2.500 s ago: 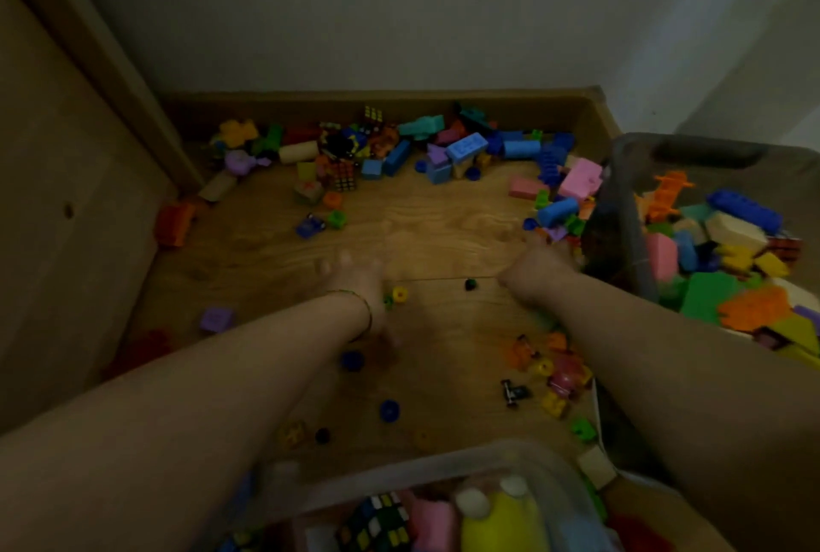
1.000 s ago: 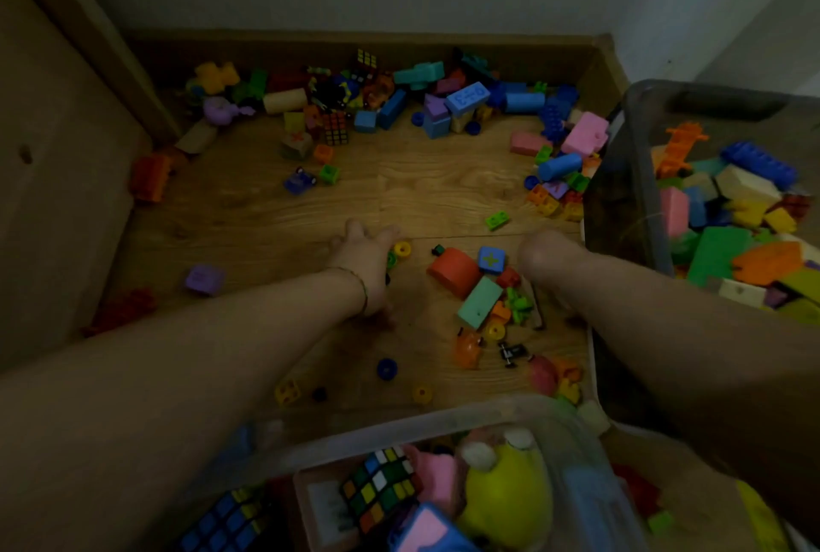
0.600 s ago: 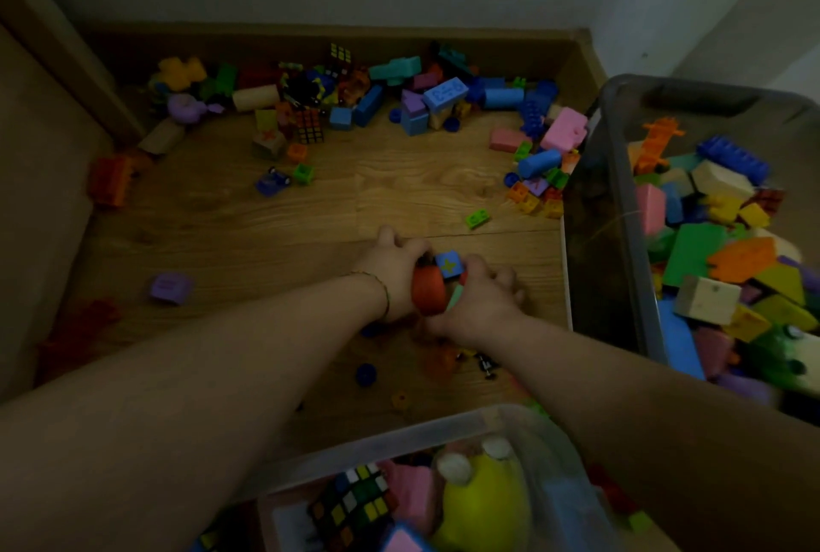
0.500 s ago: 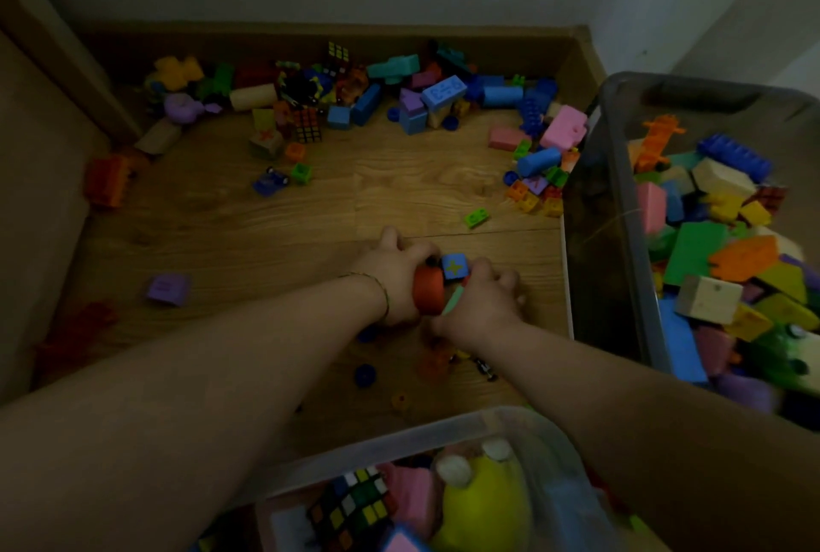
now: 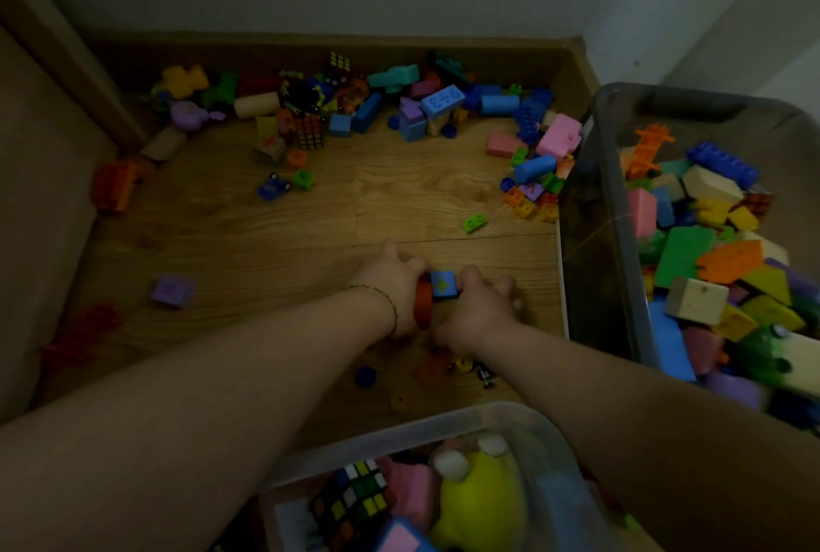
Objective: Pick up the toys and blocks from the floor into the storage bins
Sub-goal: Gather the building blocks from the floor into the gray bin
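My left hand (image 5: 392, 281) and my right hand (image 5: 477, 307) press together low over the wooden floor (image 5: 275, 232), cupping a clump of blocks between them. A red block (image 5: 423, 301) and a small blue cube with a yellow mark (image 5: 443, 284) show between the palms; anything else in the clump is hidden. The large bin (image 5: 621, 214) at the right is heaped with coloured blocks. A smaller clear bin (image 5: 443, 427) just below my arms holds a puzzle cube (image 5: 350, 498) and a yellow soft toy (image 5: 479, 502).
Many blocks lie along the far baseboard (image 5: 368, 108) and beside the big bin (image 5: 532, 179). A green brick (image 5: 474, 223), a purple cube (image 5: 172, 290), red blocks at the left (image 5: 113, 185) and small pieces under my wrists (image 5: 461, 367) lie scattered. A cabinet side stands left.
My right hand swept blocks leftward from beside the big bin, then both hands closed around them. In the last half second the hands have stayed pressed together with little movement.
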